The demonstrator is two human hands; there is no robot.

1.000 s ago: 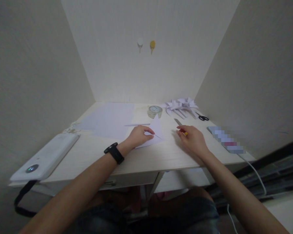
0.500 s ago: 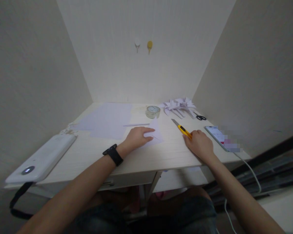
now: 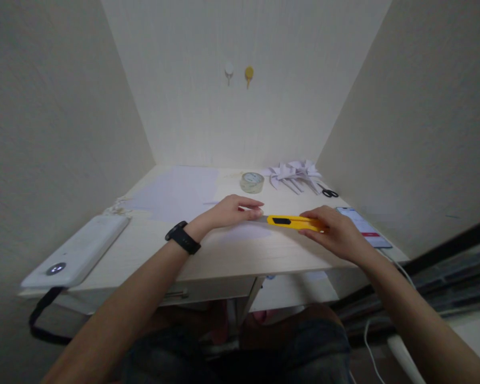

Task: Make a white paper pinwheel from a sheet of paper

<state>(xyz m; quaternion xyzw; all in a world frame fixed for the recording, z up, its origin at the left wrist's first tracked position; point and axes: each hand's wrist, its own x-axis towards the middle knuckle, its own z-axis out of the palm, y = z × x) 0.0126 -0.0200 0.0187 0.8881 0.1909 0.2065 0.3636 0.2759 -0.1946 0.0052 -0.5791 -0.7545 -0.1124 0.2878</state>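
Note:
My right hand (image 3: 334,229) grips a yellow utility knife (image 3: 296,221) by its rear end, level above the desk, blade pointing left. The blade's bare metal reaches the fingertips of my left hand (image 3: 238,210), whose thumb and index finger are brought close together beside it. Whatever lies between those fingertips is too small to make out. Below both hands, a small piece of white paper (image 3: 246,232) rests on the desk, partly covered. A clear tape roll (image 3: 252,183) stands just beyond my left hand.
Large white sheets (image 3: 176,186) lie at the back left. Folded paper pinwheels (image 3: 290,173) are piled at the back right, near black-handled scissors (image 3: 330,193). A phone (image 3: 362,226) with a cable is at the right edge; a white device (image 3: 80,250) occupies the left front corner.
My right hand has lifted the utility knife off the desk and swung its blade leftward to my left hand. My left hand has risen from the small paper, its fingers drawing together.

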